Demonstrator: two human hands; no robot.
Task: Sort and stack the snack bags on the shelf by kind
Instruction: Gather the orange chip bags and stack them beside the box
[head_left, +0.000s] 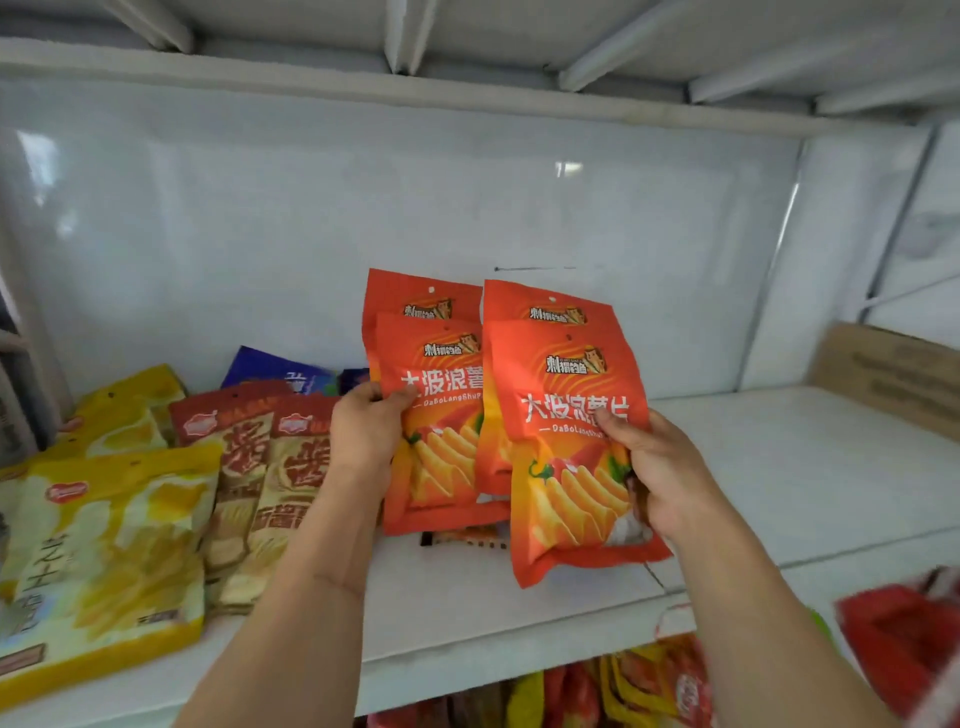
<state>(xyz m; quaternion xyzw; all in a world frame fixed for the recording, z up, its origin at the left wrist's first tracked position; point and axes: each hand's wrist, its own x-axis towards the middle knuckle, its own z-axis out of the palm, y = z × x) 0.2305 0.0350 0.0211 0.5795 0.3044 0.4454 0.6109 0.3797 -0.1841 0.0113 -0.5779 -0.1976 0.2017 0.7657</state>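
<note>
Left hand (363, 431) gripping two orange chip bags (441, 415); right hand (660, 467) clamped on two more (561, 415); yellow bags (104, 545) lying left on shelf (779, 467).

Orange-red chip bags (566, 415), white lettering, yellow ridged chips; yellow bags (104, 545); dark-red-and-cream bags (260, 467); blue bag (275, 371); white shelf (779, 467).

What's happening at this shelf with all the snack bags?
A person is sorting snacks by kind. The left hand and the right hand each hold orange chip bags, four showing in all, upright above the white shelf. Yellow bags and red-and-cream bags already lie grouped on the left.
</note>
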